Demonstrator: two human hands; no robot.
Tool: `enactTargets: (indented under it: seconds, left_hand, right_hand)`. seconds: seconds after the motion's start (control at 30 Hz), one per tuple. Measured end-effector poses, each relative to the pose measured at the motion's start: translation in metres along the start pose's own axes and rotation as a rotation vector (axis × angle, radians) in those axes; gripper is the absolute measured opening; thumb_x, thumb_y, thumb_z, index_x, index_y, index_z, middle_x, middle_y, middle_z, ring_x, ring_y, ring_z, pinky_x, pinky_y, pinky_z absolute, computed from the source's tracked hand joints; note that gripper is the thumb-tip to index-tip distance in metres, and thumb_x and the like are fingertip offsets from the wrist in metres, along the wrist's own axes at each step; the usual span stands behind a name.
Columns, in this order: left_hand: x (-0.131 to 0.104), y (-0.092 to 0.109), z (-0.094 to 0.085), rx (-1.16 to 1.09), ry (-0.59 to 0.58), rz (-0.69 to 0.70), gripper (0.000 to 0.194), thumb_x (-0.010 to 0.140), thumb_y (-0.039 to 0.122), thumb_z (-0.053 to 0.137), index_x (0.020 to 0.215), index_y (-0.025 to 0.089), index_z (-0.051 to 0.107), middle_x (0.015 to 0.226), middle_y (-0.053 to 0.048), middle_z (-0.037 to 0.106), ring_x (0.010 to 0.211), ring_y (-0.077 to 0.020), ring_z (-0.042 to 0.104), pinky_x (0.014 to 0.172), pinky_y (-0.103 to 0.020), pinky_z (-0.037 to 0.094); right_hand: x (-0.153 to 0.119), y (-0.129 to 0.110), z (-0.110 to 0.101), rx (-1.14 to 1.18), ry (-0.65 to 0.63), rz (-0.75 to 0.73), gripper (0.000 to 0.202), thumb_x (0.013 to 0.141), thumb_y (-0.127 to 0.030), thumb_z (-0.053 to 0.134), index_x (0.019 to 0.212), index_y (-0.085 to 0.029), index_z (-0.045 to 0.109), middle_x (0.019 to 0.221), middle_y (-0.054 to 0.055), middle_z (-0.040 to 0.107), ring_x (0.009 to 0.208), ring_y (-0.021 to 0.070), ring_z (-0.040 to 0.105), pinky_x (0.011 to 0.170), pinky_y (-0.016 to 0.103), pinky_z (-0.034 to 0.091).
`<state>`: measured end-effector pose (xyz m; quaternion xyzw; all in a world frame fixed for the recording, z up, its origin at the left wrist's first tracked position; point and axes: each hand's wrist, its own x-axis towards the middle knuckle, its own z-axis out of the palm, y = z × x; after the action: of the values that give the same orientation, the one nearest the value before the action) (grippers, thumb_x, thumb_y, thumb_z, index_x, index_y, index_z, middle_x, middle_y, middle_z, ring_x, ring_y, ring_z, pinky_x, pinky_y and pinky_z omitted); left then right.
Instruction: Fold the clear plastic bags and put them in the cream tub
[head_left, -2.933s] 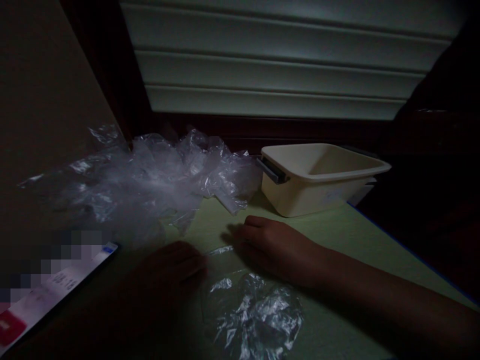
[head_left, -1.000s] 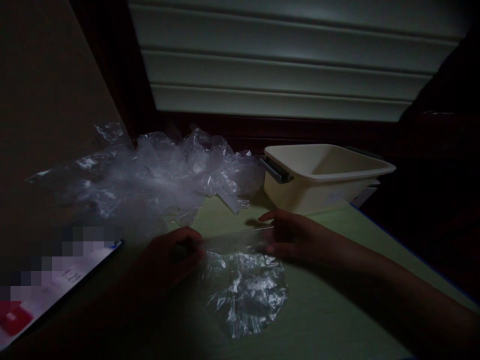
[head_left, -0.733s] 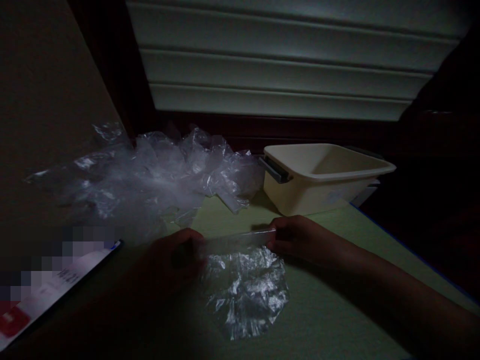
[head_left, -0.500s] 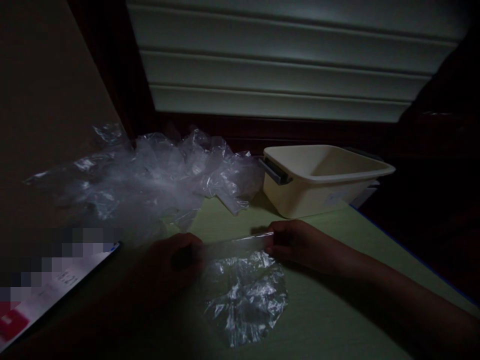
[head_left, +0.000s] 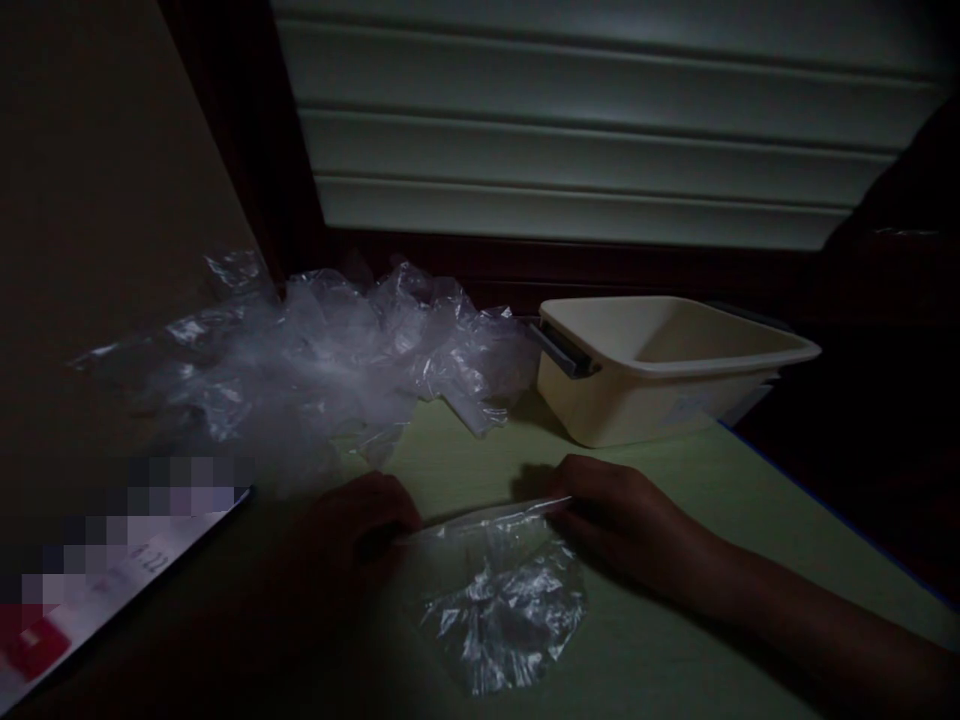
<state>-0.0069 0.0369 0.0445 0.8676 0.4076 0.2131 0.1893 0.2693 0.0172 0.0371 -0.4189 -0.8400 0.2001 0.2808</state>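
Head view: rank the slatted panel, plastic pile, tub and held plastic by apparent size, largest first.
1. Slatted panel, cut off at the top
2. Plastic pile
3. Tub and held plastic: too alike to rank; the plastic lies nearer the camera

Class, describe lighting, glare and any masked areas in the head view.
Head view: dim overall, the left hand sunk in deeper shadow than the right hand; head view: glints streak the clear plastic film between them; head view: pixel blocks mask part of the lit screen.
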Motion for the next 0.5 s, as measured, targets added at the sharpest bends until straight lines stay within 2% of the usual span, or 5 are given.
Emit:
enactTargets:
  seconds: [0.17,0.3,0.37,0.5]
  left_hand:
    - [-0.001,-0.001,0.000,0.118,-0.018,0.184,0.028,0.088,0.021,0.037,0.071,0.019,0.060,0.077,-0.003,0.065,0.070,-0.0158,0.060,0.065,-0.024,0.047]
    - [-0.001,-0.002,-0.006,0.273,-0.010,0.305,0.034,0.092,0.017,0.034,0.076,0.019,0.063,0.080,-0.003,0.067,0.073,-0.0166,0.061,0.069,-0.025,0.047]
    - [-0.001,0.001,-0.009,0.313,-0.037,0.358,0.036,0.094,0.017,0.032,0.078,0.020,0.065,0.084,-0.003,0.069,0.077,-0.0174,0.061,0.071,-0.025,0.047]
    - [-0.003,0.007,-0.008,0.303,-0.082,0.280,0.035,0.093,0.017,0.036,0.076,0.024,0.066,0.087,-0.002,0.070,0.081,-0.0194,0.061,0.077,-0.030,0.048]
  right_hand:
    - [-0.005,-0.004,-0.006,-0.150,-0.079,-0.163,0.025,0.086,-0.005,0.043,0.087,-0.015,0.065,0.084,0.010,0.063,0.078,0.0191,0.059,0.065,0.029,0.049]
    - [-0.008,-0.005,-0.008,-0.288,-0.090,-0.208,0.026,0.087,-0.006,0.045,0.086,-0.013,0.070,0.079,0.012,0.065,0.071,0.0202,0.058,0.059,0.031,0.048]
    - [-0.009,-0.006,-0.008,-0.340,-0.095,-0.227,0.027,0.088,-0.008,0.045,0.090,-0.014,0.071,0.080,0.012,0.066,0.072,0.0212,0.059,0.061,0.033,0.049]
    - [-0.011,-0.009,-0.010,-0.378,-0.103,-0.264,0.027,0.089,-0.012,0.047,0.102,-0.017,0.070,0.098,0.015,0.069,0.084,0.0252,0.063,0.072,0.040,0.052]
